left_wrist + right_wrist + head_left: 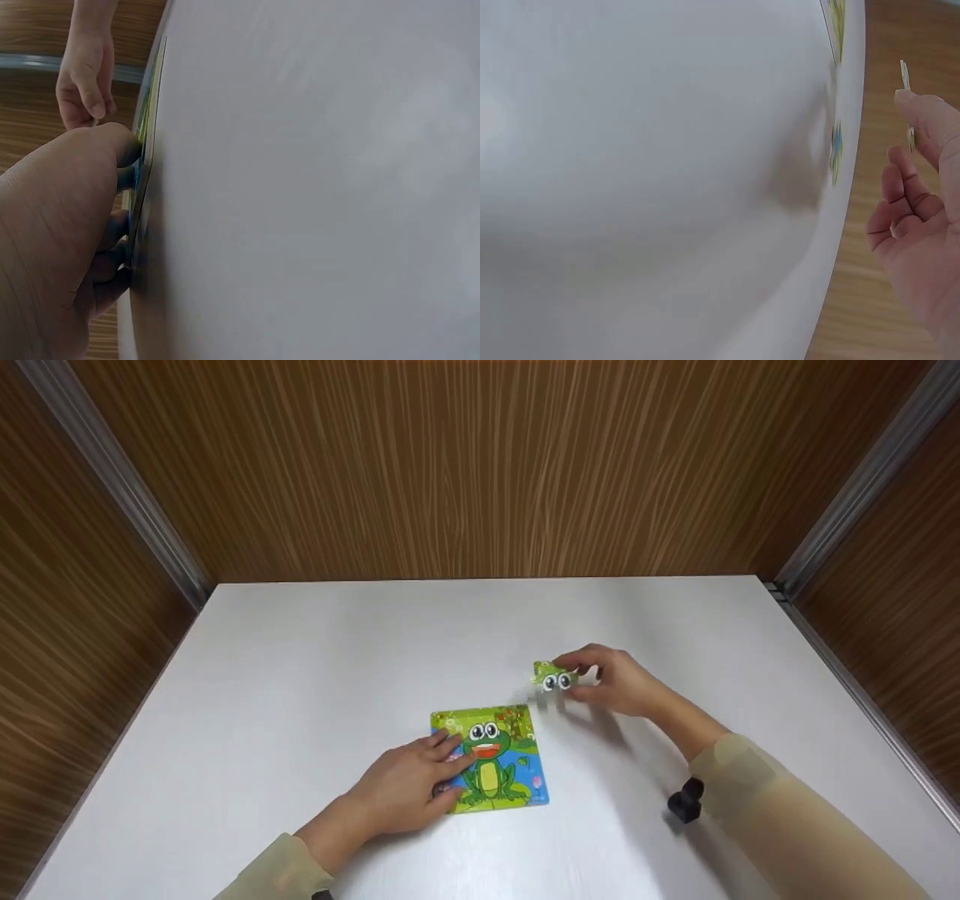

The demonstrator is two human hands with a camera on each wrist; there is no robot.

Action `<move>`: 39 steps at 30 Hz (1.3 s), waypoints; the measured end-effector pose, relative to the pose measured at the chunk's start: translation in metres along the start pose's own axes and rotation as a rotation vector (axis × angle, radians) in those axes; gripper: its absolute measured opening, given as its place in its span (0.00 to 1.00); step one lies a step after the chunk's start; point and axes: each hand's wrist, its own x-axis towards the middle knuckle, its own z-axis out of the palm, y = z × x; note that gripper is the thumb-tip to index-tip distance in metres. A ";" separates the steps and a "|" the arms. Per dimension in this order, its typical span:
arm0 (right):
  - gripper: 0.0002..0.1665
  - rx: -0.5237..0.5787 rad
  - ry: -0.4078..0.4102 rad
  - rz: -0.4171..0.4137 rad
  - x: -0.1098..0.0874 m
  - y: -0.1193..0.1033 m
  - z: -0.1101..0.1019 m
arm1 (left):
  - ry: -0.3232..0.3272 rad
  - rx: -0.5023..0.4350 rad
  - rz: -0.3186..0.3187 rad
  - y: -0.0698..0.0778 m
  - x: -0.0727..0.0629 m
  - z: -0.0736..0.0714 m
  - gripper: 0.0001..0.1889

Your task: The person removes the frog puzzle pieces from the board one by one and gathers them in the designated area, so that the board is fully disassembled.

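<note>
From the head view, the left hand (409,791) lies flat with straight fingers on the left part of the frog puzzle board (499,765), which sits near the middle of the white table (300,675) toward its near edge, while the right hand (615,682) pinches a frog-eyed puzzle piece (553,676) just above the table, beyond the board's far right corner. The left wrist view shows the left hand's fingers (124,150) pressed against the board's edge (146,142). In the right wrist view the right hand's thumb and fingertip (922,112) hold the thin piece (905,75) edge-on, the other fingers loosely curled.

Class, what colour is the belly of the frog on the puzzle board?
Yellow, on the frog puzzle; clearest in the head view.
</note>
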 end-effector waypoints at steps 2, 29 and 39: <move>0.27 -0.005 0.003 0.037 0.000 0.006 -0.008 | -0.004 0.004 0.002 0.000 0.000 0.000 0.28; 0.30 0.078 -0.053 0.428 0.003 0.059 -0.027 | -0.014 -0.028 -0.036 0.001 0.000 0.001 0.27; 0.30 0.096 -0.033 0.484 0.002 0.065 -0.026 | 0.024 0.007 -0.005 -0.001 0.000 0.003 0.27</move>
